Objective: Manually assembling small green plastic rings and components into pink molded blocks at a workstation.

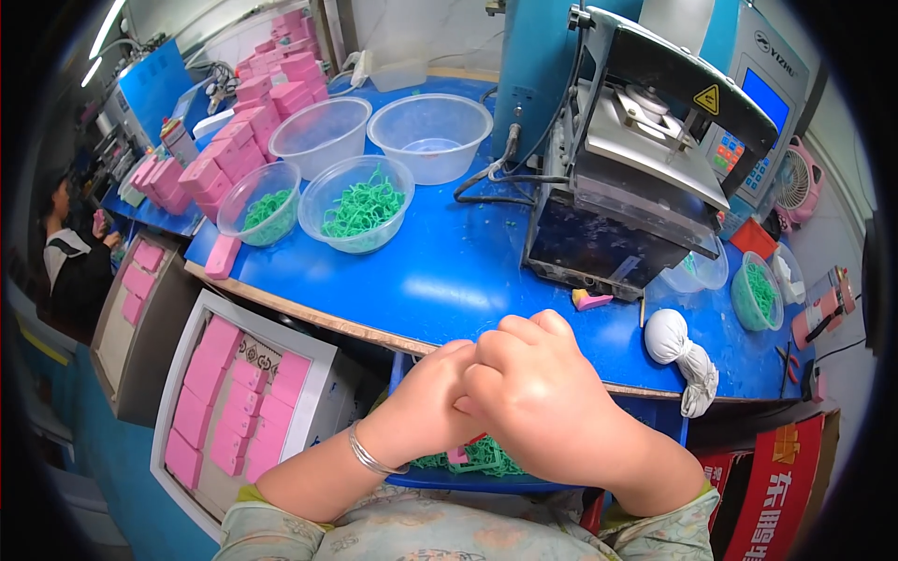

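My left hand (428,391) and my right hand (528,385) are pressed together in front of my body, near the table's front edge. Both are closed, with fingers curled inward. The right one overlaps the left; whatever lies between them is hidden. A silvery bangle (367,453) circles my left wrist. Beneath the hands, a blue tray or drawer (524,484) holds tangled green plastic pieces (486,458) and a small pink piece (457,454). A pink and yellow piece (589,299) lies on the blue tabletop (440,280) beyond my right hand.
A press machine (645,159) stands at the right behind a white cloth bundle (678,351). Plastic bowls (355,241), two with green strands, sit left of centre. Pink blocks (253,131) pile up behind; more fill a carton (323,351). Another person (70,252) is far left.
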Tool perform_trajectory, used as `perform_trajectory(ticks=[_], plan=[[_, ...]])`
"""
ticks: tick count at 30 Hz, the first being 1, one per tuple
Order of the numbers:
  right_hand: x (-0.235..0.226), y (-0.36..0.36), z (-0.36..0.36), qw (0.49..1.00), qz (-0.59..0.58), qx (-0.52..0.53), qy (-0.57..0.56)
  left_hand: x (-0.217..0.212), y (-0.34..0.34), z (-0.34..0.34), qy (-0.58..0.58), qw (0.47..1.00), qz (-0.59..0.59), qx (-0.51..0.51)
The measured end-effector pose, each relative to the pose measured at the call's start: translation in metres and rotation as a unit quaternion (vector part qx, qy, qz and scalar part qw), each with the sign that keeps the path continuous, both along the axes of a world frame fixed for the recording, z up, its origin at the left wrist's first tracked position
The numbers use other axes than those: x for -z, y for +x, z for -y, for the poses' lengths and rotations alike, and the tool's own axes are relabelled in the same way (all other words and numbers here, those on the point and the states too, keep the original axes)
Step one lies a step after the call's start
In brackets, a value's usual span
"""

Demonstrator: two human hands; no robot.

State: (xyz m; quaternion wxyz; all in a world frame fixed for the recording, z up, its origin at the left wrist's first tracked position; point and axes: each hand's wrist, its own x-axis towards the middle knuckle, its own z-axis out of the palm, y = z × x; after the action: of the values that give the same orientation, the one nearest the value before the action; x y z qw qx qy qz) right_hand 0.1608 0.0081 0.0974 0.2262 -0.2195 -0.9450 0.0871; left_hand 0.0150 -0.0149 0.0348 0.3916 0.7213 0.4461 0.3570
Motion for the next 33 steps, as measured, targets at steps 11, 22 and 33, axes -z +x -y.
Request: perform_trajectory(ticks=[11,22,33], plan=[[0.001,0.022,0.004,0.961,-0.223,0.081,-0.140,0.005,-0.002,0.010,-0.301,0.888,0.346,-0.037],[0.043,0.015,0.006,0.985,-0.135,0.002,-0.102,0.014,-0.001,0.017,-0.325,0.877,0.352,-0.039],[0.051,0.018,0.013,0.972,-0.222,0.020,-0.074,0.010,0.002,0.020,-0.318,0.863,0.387,-0.062]])
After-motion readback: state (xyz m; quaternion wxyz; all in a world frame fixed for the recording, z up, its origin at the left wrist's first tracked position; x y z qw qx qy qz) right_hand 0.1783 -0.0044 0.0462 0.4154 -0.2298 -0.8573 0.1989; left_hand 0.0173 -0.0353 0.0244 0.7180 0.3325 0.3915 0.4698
